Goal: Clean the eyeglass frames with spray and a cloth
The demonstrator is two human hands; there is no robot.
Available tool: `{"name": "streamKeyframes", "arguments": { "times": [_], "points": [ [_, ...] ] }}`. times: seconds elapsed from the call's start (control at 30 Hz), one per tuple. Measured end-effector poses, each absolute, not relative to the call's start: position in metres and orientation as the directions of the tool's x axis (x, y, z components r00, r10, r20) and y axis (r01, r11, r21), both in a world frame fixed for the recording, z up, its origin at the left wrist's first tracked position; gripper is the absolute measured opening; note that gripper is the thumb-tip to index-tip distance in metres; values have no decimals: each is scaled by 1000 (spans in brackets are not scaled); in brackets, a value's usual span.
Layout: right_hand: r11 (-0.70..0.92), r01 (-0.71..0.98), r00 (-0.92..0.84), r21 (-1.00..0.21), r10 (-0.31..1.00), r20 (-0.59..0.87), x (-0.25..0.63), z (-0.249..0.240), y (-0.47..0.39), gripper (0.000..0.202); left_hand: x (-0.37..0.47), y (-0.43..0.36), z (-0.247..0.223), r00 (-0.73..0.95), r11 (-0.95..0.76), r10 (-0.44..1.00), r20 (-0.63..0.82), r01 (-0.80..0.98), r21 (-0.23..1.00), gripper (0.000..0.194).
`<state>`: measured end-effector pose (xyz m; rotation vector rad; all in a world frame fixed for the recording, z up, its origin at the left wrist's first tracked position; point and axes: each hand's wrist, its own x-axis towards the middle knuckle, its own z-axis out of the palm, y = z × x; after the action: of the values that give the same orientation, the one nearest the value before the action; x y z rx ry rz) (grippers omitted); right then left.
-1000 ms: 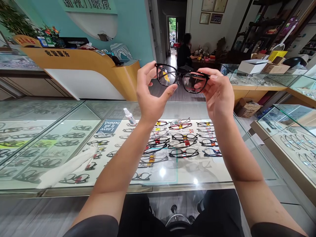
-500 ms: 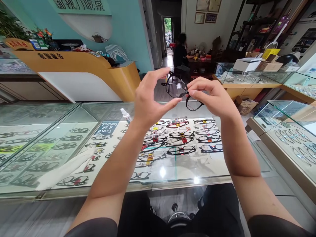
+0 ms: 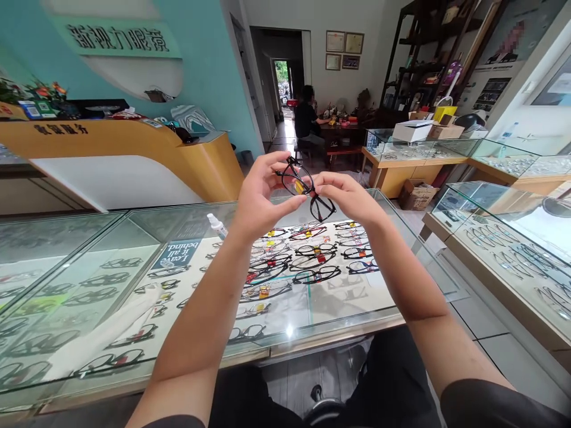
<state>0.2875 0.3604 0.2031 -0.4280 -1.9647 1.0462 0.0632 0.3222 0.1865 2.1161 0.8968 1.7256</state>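
A pair of black-rimmed eyeglasses [image 3: 296, 177] is held up above the glass counter, tilted so its right side hangs lower. My left hand [image 3: 263, 193] spans one lens, index finger near the top corner of the rim and thumb along its lower edge. With bent fingers, my right hand [image 3: 345, 193] pinches the frame near the bridge, between the two lenses. Beneath both hands, rows of eyeglasses [image 3: 316, 274] with small coloured tags lie in the display case [image 3: 348, 318]. A white spray bottle [image 3: 217, 226] stands on the counter beyond my left forearm.
A long white cloth [image 3: 104, 333] lies on the glass at left. Further display cases [image 3: 504, 255] stand to the right, with boxes [image 3: 413, 131] on the far one. Across the room a person [image 3: 307, 119] sits at a desk. An orange-fronted service desk [image 3: 205, 163] stands far left.
The view has tilted up and shifted right. Both hands and the eyeglasses appear lower and further left in the picture; the eyeglasses have turned to a slightly steeper tilt, still held.
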Motion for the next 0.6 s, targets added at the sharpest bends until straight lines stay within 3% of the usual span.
{"name": "streamKeyframes", "arguments": {
  "times": [0.17, 0.23, 0.27, 0.33, 0.4, 0.5, 0.6],
  "points": [
    [520, -40, -542, -853, 706, 455, 313, 176, 356, 21, 87, 331, 164, 155, -728, 685, 712, 187, 660, 93],
    [516, -16, -479, -857, 748, 459, 325, 163, 358, 24, 104, 330, 152, 44, -715, 682, 730, 253, 652, 95],
    [517, -4, -439, -856, 768, 466, 331, 155, 360, 25, 114, 329, 147, -41, -702, 659, 751, 327, 633, 88],
    [517, 8, -353, -856, 802, 481, 340, 140, 367, 27, 135, 323, 139, -136, -635, 623, 770, 486, 600, 55],
    [527, 10, -283, -850, 816, 503, 346, 125, 373, 28, 155, 317, 135, -87, -558, 694, 715, 564, 609, 23],
    [545, 11, -214, -838, 820, 531, 352, 108, 380, 29, 182, 314, 135, 18, -440, 854, 520, 561, 702, 21],
    [551, 54, -151, -833, 829, 539, 357, 99, 382, 26, 201, 318, 137, 16, -365, 902, 431, 560, 744, 27]
  ]
}}
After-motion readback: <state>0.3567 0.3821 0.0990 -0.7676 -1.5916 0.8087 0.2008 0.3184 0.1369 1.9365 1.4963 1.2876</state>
